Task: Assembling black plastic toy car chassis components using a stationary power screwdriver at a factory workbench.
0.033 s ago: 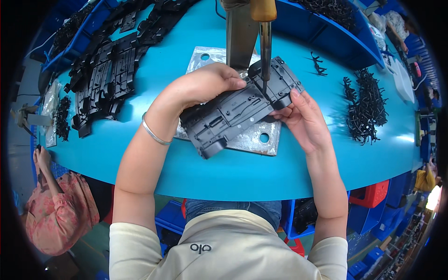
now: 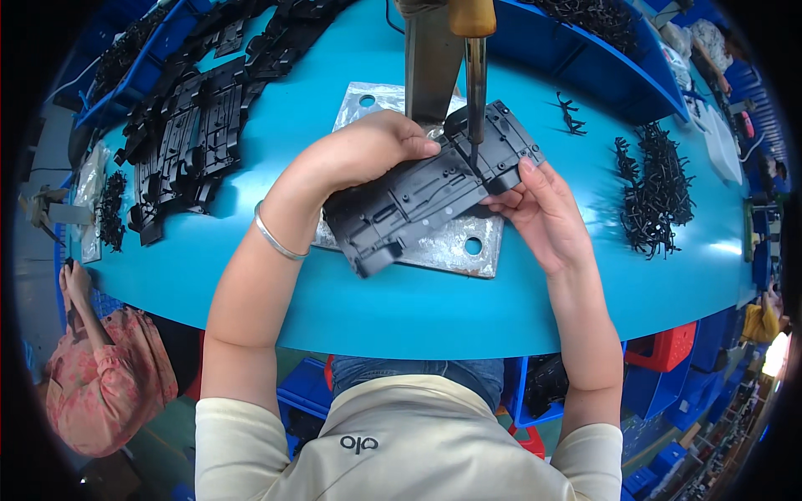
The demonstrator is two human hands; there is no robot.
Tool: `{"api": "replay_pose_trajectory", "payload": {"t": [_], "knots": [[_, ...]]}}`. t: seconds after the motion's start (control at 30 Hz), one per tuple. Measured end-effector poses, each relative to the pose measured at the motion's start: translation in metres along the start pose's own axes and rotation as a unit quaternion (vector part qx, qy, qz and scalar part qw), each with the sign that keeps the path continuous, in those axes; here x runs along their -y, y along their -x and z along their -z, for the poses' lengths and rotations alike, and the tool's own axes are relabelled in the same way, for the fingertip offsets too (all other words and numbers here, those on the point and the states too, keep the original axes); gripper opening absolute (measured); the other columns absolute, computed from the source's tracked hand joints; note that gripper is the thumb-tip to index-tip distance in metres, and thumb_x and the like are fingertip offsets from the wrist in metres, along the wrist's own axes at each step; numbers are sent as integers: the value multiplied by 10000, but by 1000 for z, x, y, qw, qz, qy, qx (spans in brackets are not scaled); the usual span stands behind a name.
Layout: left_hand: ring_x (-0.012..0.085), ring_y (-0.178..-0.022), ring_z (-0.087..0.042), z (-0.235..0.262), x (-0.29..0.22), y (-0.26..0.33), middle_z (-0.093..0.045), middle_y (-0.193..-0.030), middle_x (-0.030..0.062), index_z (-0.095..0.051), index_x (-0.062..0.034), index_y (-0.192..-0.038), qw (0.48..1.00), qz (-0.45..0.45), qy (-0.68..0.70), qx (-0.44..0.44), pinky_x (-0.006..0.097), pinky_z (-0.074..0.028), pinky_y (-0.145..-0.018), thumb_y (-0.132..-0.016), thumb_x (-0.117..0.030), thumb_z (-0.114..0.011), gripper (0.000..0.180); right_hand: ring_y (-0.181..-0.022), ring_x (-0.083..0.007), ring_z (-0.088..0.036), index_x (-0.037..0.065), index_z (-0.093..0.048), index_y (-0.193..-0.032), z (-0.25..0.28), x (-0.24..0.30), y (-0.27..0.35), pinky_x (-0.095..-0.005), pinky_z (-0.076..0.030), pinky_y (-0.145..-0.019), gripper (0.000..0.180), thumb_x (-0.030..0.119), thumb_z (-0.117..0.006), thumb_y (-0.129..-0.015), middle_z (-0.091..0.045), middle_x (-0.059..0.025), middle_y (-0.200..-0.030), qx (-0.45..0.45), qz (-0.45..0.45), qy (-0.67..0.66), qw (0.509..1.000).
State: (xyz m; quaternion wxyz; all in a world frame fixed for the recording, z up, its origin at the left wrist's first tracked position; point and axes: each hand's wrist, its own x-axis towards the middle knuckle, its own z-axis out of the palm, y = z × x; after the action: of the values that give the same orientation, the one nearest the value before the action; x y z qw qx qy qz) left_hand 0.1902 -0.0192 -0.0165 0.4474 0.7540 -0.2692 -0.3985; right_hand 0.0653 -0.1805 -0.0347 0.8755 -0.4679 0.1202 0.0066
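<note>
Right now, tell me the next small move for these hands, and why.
Probably hold the black plastic panel steady and nudge it so a hole sits squarely under the vertical tool tip. The left hand presses its top edge, the right hand supports its right end, and the tip already meets the panel over the metal plate.

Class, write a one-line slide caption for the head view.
Left hand and right hand hold black plastic part under vertical tool bit.

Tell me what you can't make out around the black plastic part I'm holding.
- Head view: left hand covers the black plastic part's upper edge.
- Where the metal rod's tip meets the part: too small.
- The rod's wooden handle: cut off by the top edge.
- Metal plate: mostly hidden under the part.
</note>
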Motion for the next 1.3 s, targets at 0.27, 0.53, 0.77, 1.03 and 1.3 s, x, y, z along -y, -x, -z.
{"api": "replay_pose_trajectory", "payload": {"t": [0.27, 0.53, 0.77, 1.03, 1.3], "knots": [[247, -627, -532, -11, -14, 10, -550, -620, 109, -607, -56, -679, 918, 24, -339, -205, 329, -408, -567, -734, -372, -487, 343, -708, -211, -570, 45, -467, -870, -7, -1, -3, -268, -410, -630, 226, 259, -476, -798, -568, -86, -693, -33, -1, -6, 999], [252, -640, -531, -11, -16, 13, -549, -620, 107, -604, -54, -634, 896, 1, -378, -233, 338, -408, -569, -725, -379, -489, 357, -723, -226, -569, 43, -493, -828, -6, -1, -2, -278, -409, -636, 222, 262, -480, -795, -573, -91, -688, -17, -1, -22, 1000], [255, -645, -530, -11, -14, 12, -550, -631, 111, -602, -52, -632, 899, -8, -371, -234, 339, -411, -569, -729, -385, -480, 367, -739, -208, -564, 35, -465, -916, 0, -5, -4, -256, -411, -653, 274, 275, -491, -787, -575, -125, -807, -6, 0, -15, 1000], [258, -650, -531, -11, -12, 10, -551, -637, 116, -599, -44, -637, 897, -24, -366, -247, 345, -413, -579, -732, -386, -476, 375, -734, -208, -564, 32, -468, -913, 3, -6, -6, -253, -411, -650, 278, 276, -497, -784, -575, -122, -798, 10, 6, -27, 1000], [262, -663, -532, -11, -15, 12, -552, -656, 122, -599, -40, -651, 905, 7, -356, -234, 346, -414, -588, -733, -390, -477, 380, -733, -207, -566, 37, -481, -899, 1, -5, -4, -250, -409, -648, 262, 272, -499, -783, -579, -116, -788, -4, 4, -27, 1000]]}}
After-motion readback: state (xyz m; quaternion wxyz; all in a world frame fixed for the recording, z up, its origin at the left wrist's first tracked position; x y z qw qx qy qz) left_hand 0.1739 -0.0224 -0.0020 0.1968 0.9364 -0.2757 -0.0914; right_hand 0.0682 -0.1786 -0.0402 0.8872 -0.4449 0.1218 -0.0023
